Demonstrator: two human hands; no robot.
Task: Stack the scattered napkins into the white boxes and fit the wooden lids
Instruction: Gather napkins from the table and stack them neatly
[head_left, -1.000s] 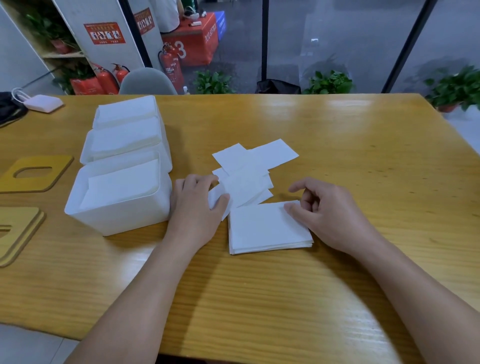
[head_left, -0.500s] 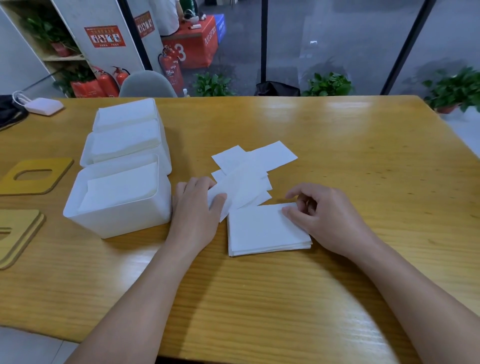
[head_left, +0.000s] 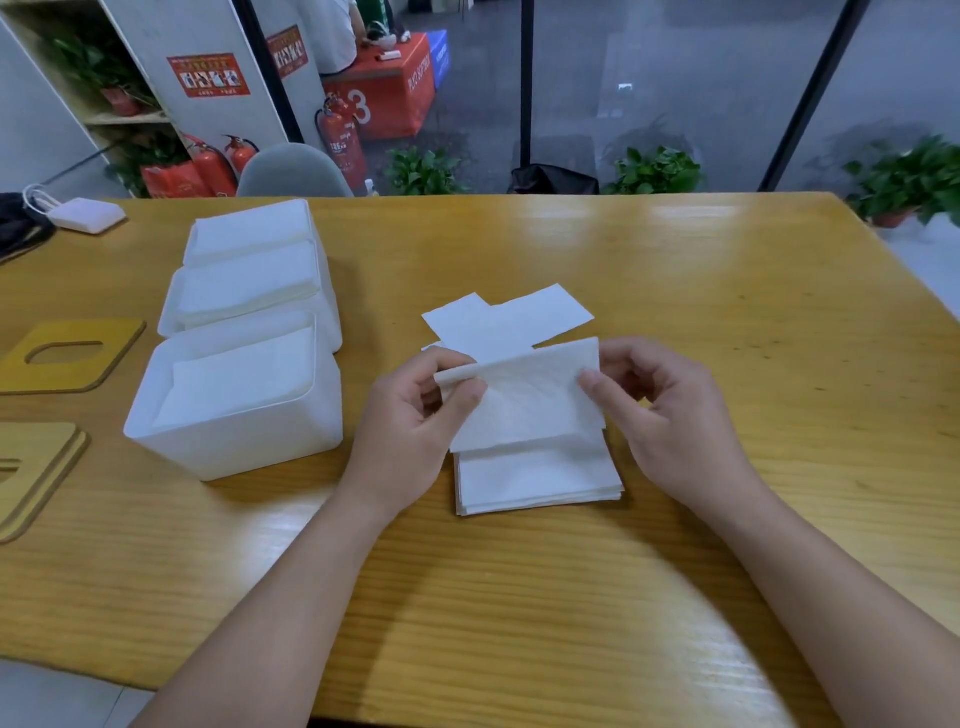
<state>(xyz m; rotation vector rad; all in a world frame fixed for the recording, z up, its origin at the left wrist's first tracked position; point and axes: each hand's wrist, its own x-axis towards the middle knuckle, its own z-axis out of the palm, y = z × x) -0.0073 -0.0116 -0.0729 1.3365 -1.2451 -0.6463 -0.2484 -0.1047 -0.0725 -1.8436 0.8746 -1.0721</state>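
A: Grip? 
B: Left hand (head_left: 410, 415) and right hand (head_left: 670, 410) each pinch an end of the napkin (head_left: 524, 400), long axis left-right, just above the stack (head_left: 535, 480).
A: Box?
B: Box (head_left: 234, 441) lies left; left hand nearer.

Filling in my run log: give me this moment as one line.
step: stacking | both hands pinch white paper napkin above napkin pile | white plastic boxes unlidded
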